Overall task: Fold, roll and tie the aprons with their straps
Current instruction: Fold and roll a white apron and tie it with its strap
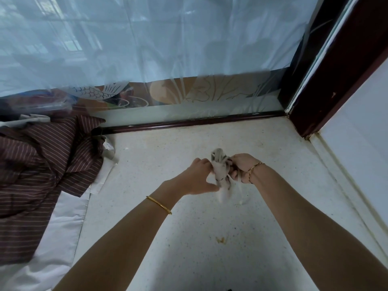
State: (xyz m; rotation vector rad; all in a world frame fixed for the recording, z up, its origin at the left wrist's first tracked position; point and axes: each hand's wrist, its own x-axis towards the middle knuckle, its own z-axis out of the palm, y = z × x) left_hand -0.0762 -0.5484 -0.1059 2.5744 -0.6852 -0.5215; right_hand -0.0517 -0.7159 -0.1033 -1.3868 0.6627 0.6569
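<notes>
A small, tightly rolled white apron bundle (220, 166) is held above the speckled floor, between both hands. My left hand (199, 177) grips its left side, thumb and fingers closed on the cloth. My right hand (241, 166) is closed on the right side and on white straps (239, 185) that hang down from the bundle. The bundle is blurred, so the knot cannot be made out. A pile of brown striped aprons (42, 169) lies on the floor at the left, over white cloth (63, 223).
The speckled stone floor (189, 238) runs ahead to a dark wooden sill (189, 122) under a frosted glass door with a sheer curtain (147, 38). A dark door frame (336, 70) and white wall (367, 143) close off the right. A small yellow stain (220, 240) marks the floor.
</notes>
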